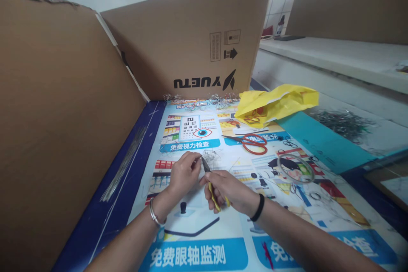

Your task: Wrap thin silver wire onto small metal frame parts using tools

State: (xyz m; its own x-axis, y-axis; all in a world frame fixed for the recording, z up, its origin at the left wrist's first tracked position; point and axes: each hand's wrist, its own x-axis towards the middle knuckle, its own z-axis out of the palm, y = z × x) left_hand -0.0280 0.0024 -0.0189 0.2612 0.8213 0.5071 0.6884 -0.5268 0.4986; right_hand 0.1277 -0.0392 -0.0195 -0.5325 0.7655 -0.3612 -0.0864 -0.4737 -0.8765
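Observation:
My right hand (225, 189) is wrapped round a pair of pliers (207, 165) with yellow handles and dark, narrow jaws. The jaws point up and left, toward the fingertips of my left hand (185, 172). Those fingers are pinched together at the plier tips; whatever they hold is too small to make out. Just beyond both hands lies a loose tangle of thin wire (212, 157) on the printed poster sheet (232, 221). Scissors (255, 143) with red-orange handles rest farther off to the right.
Cardboard panels (178, 46) stand at the left and back. On the left lies a bundle of straight wires (124, 165). To the right are a yellow bag (277, 104), a wire coil (296, 168), small dark rings and a heap of wire pieces (344, 123).

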